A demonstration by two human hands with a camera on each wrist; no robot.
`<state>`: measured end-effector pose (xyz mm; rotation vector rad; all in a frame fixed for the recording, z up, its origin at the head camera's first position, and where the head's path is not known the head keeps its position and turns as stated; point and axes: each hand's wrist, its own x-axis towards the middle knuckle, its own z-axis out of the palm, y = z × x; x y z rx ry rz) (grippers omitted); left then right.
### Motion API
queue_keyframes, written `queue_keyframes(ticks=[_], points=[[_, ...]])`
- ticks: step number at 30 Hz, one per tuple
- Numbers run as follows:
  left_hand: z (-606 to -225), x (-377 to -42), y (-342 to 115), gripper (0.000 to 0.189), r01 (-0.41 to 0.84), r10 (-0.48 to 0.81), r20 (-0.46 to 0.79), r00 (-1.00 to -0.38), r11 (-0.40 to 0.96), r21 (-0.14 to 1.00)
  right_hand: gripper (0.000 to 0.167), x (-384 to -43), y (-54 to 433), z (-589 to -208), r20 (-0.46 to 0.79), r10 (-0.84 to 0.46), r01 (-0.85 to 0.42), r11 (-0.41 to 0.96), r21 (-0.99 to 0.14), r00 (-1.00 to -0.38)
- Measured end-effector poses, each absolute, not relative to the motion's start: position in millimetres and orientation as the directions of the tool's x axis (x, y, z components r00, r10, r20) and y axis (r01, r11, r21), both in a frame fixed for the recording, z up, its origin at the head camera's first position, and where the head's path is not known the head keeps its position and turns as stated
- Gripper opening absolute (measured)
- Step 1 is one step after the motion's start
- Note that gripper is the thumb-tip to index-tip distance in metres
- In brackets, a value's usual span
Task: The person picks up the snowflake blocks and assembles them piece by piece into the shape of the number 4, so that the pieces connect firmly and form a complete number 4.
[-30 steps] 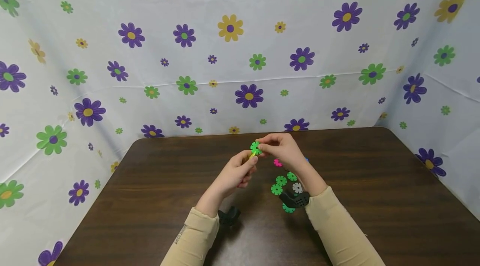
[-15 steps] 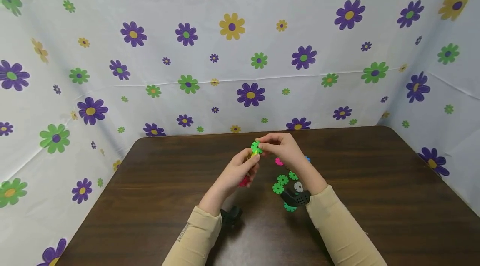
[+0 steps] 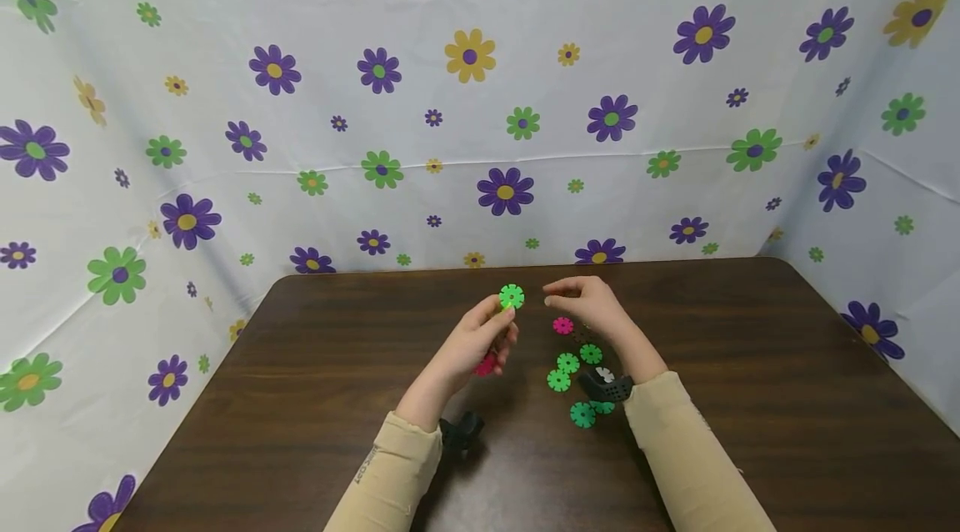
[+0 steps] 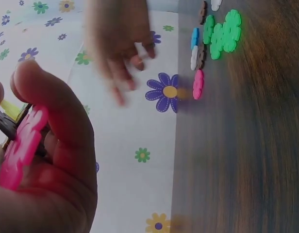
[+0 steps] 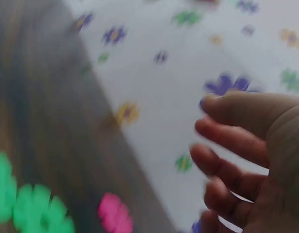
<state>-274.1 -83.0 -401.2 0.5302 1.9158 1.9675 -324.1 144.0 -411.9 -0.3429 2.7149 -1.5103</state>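
Observation:
My left hand [image 3: 467, 346] holds up a small build of notched interlocking discs, pinched between thumb and fingers. A green disc [image 3: 512, 296] stands upright at its top, above the fingertips. Lower down, a pink disc [image 4: 24, 141] sits inside the curled fingers, with a black piece [image 4: 5, 125] and a yellow disc [image 4: 11, 109] joined near it; the fingers hide the rest. To the right of the build, my right hand [image 3: 592, 308] hovers in the air with nothing between its loosely bent fingers. Below it lies a loose pink disc [image 3: 563, 325].
Loose discs lie on the dark wooden table [image 3: 337, 365] under the right forearm: several green discs [image 3: 567, 363], a white disc [image 3: 604, 374], a brown disc [image 3: 582, 334] and a blue disc [image 4: 195, 38]. A flowered white cloth [image 3: 420, 140] hangs behind the table.
My right hand has let go of the green disc and moved right, away from the build. The left hand stays nearly in place, still holding it.

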Motion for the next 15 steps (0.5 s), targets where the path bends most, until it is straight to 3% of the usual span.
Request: queue_keyframes(ticks=[5, 15], points=[[-402.7, -274.6, -84.3, 0.034, -0.012, 0.502, 0.028, -0.865, -0.076, 0.997, 0.037, -335.7, 154.9, -437.8, 0.029, -0.182, -0.152, 0.710, -0.688, -0.983], [-403.0, -274.7, -86.1, 0.033, 0.015, 0.513, 0.056, -0.857, -0.085, 0.996, 0.031, -337.7, 157.4, -449.7, -0.007, -0.170, -0.131, 0.784, -0.606, -0.985]])
